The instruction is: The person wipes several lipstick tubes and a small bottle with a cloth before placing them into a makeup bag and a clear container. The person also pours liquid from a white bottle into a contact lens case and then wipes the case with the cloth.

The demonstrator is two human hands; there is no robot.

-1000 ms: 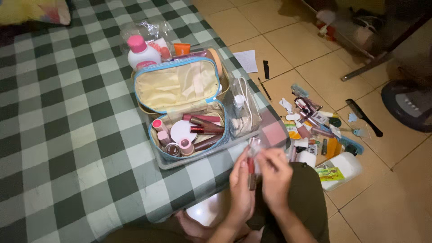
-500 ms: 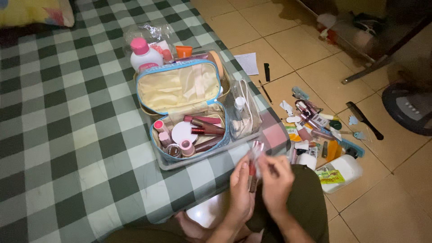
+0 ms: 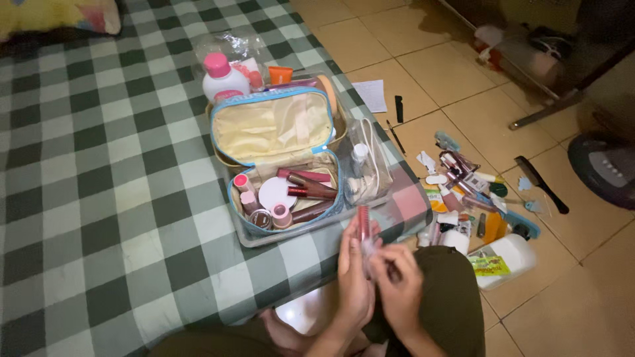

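Now upright in the left hand [image 3: 354, 268] over the bed's [image 3: 99, 198] edge, the reddish lip-gloss tube [image 3: 363, 225] has risen since a second ago, the right hand [image 3: 397, 287] pinching its lower part, near the open cosmetic pouch [image 3: 281, 165].

Slim reddish lip-gloss tube [image 3: 363, 223], upright

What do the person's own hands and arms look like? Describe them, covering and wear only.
Both the left hand and the right hand are bare, with no gloves. No ring, watch or bracelet shows on either, though the picture is dim and slightly blurred. The forearms are uncovered down to the bottom edge of the view, so no sleeve shows. Fingernails are too small to judge.
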